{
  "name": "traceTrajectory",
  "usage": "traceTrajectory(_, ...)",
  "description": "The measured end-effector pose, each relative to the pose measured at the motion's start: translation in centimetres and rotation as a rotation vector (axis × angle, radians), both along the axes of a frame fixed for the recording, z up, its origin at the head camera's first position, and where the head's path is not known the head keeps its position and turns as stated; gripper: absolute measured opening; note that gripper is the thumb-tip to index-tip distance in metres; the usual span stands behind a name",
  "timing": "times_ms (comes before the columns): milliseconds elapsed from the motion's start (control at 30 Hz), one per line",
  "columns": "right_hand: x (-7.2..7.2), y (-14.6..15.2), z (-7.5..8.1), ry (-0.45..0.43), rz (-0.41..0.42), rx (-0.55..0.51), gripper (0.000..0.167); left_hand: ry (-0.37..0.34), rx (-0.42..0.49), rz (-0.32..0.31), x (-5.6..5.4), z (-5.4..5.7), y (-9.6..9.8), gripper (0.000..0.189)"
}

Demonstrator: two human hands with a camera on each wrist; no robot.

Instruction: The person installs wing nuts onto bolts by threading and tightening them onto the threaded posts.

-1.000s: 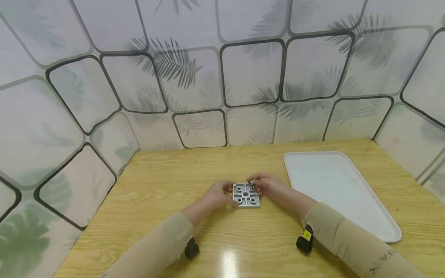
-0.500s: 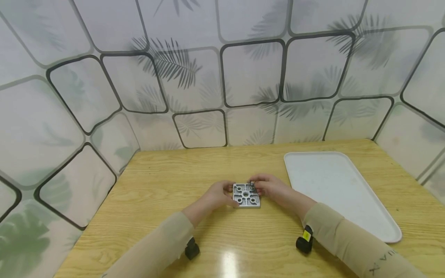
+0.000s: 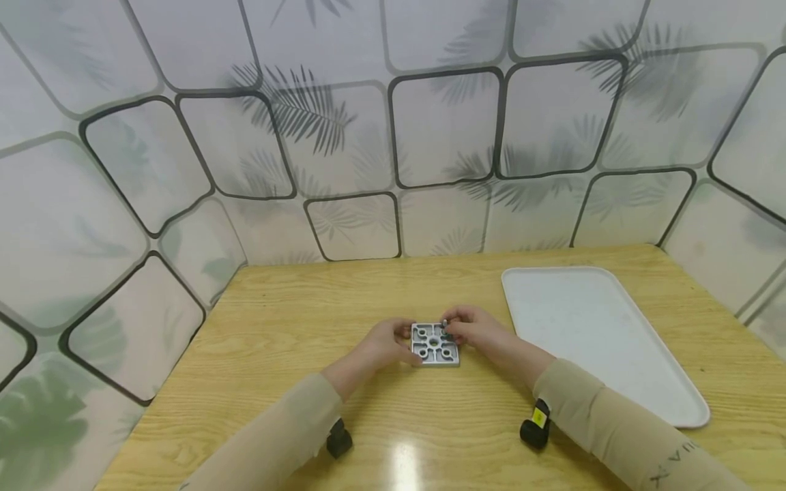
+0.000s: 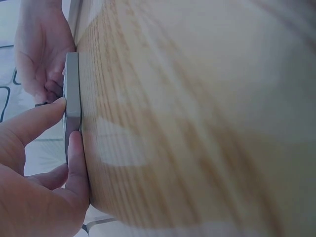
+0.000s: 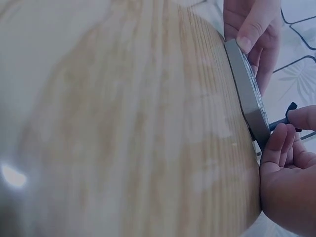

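A square silver metal plate with several round holes lies on the wooden table. My left hand grips its left side, with the thumb near the front corner and fingers at the far one. At the plate's far right hole, my right hand pinches a dark wing bolt between thumb and fingers. The bolt's threaded shank points into the plate's face in the right wrist view; how deep it sits is hidden. Seen edge-on in the left wrist view, the plate has my left thumb and fingers on it.
A white rectangular tray lies to the right, close to my right forearm. Wood-grain tabletop surrounds the plate, and a patterned curtain hangs behind the table. Each wrist carries a small black camera.
The wing bolt's head has turned in my right fingers, its wing swinging from tilted left to upright. My right fingertips have shifted slightly. My left hand and the plate stay in place.
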State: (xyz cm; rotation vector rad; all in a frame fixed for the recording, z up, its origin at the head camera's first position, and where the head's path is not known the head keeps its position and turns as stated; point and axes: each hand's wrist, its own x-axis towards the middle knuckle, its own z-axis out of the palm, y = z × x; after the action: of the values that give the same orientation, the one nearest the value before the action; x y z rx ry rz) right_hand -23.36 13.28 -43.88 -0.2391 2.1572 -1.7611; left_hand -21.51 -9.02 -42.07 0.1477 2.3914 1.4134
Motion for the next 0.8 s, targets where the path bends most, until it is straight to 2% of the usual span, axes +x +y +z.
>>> traceTrajectory(500,0.13,-0.19,0.08,-0.001,-0.035,0.026,0.018,-0.003,0.010,-0.001,0.00,-0.03,-0.07,0.077)
traceTrajectory(633,0.11,-0.16,0.13,0.005,-0.038,0.036,0.023,0.001,0.004,-0.002,0.00,-0.03,-0.09,0.077)
traceTrajectory(700,-0.03,-0.11,0.09,-0.002,-0.040,0.003,0.026,0.002,0.004,0.000,0.02,-0.01,-0.07,0.078)
traceTrajectory(800,-0.26,-0.05,0.06,-0.041,-0.045,-0.115,0.032,0.006,0.007,0.002,0.03,0.00,-0.02,0.079)
